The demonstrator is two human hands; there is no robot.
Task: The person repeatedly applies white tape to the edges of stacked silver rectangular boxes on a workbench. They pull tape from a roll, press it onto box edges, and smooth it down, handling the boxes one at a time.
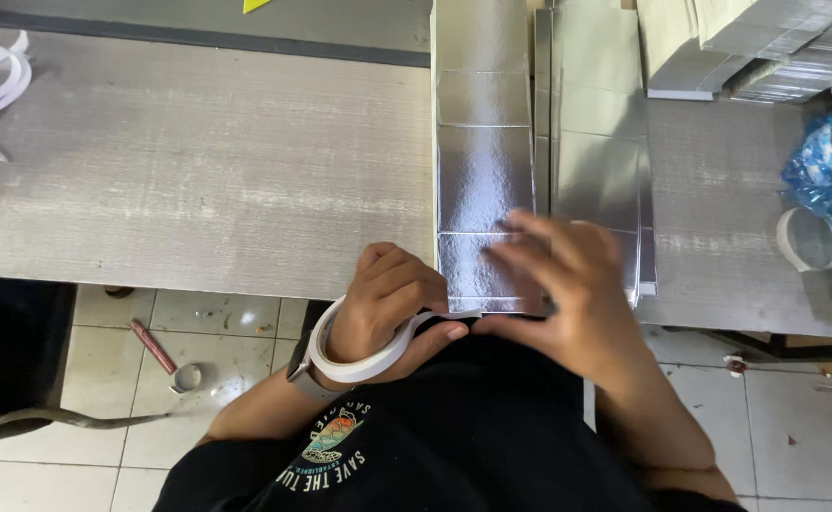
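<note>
Tape (pixel 359 365) — a white roll looped round the left hand (pixel 388 303), its free end drawn onto the silver foil-faced sheet (pixel 482 180) at the table edge (pixel 198 275) — could have wrinkled or gone on crooked had the right hand (pixel 568 284), spread flat, slipped.

Left tabletop (pixel 198 171) open — foil stacks (pixel 767 47) crowd the right

Glossy foil-faced sheet (pixel 484 180), matt grained tabletop (pixel 198 161), smooth white tape roll (pixel 359 365)

Blue crinkled plastic package (pixel 819 175) at table's right edge
</note>
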